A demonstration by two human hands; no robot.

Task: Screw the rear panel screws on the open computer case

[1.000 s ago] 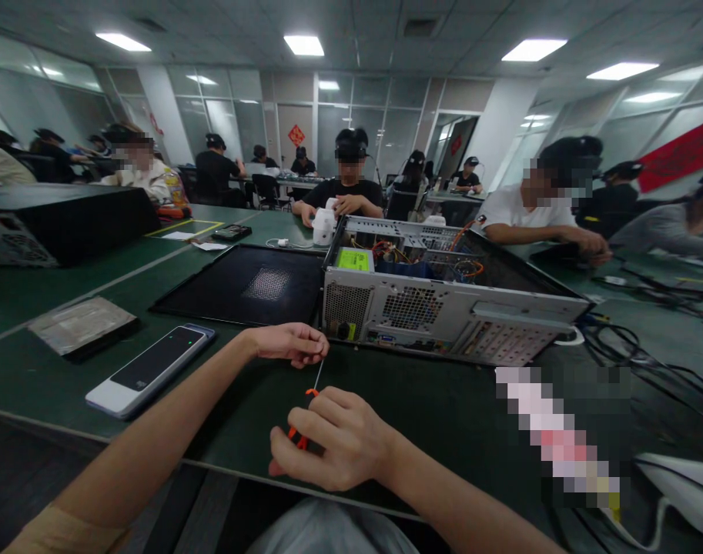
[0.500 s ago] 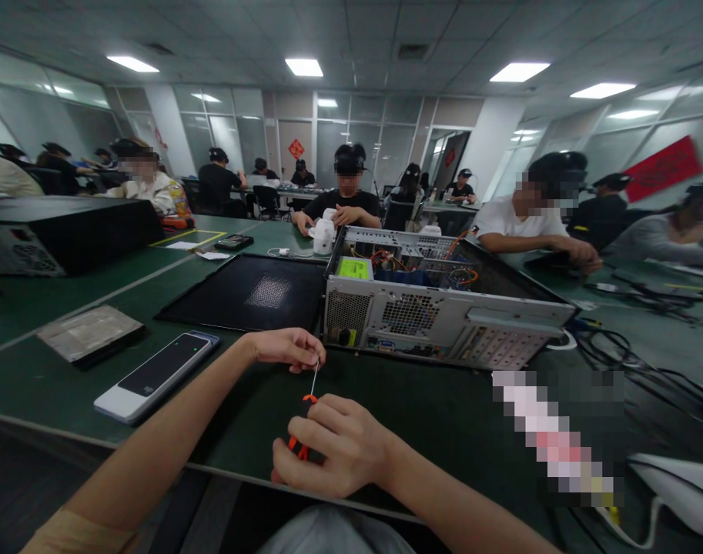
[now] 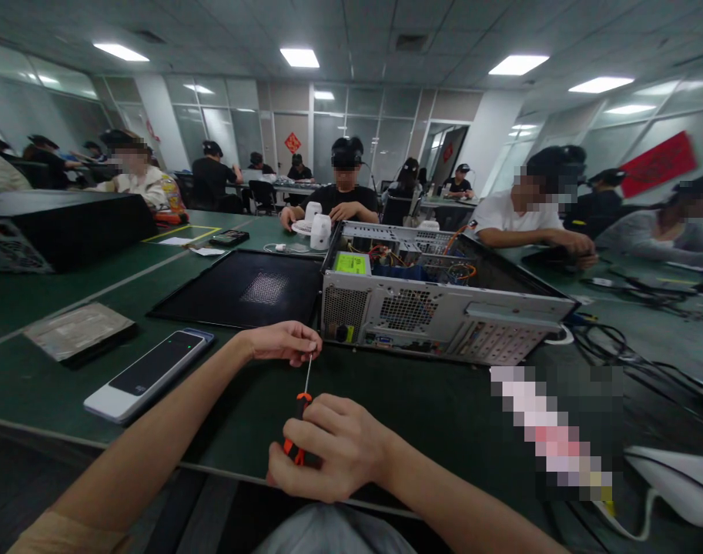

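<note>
My right hand is wrapped round the orange and black handle of a screwdriver. Its thin metal shaft points away from me, up towards my left hand. The fingers of that hand are pinched at the screwdriver's tip; whatever sits between them is too small to make out. Just beyond my hands lies an opened computer case on its side, its back panel towards me. Inside it a power supply with a green label and several wires show. The black side panel rests flat to its left.
A hard drive and a white and black handheld device lie at left. Another black computer case stands farther back. Loose black cables spread at right. Co-workers sit around the table, one opposite handling a small white fan.
The view has shifted slightly. Both my hands keep nearly the same pose, with the screwdriver's tip still at my left fingers. The person opposite has moved part of the white fan.
</note>
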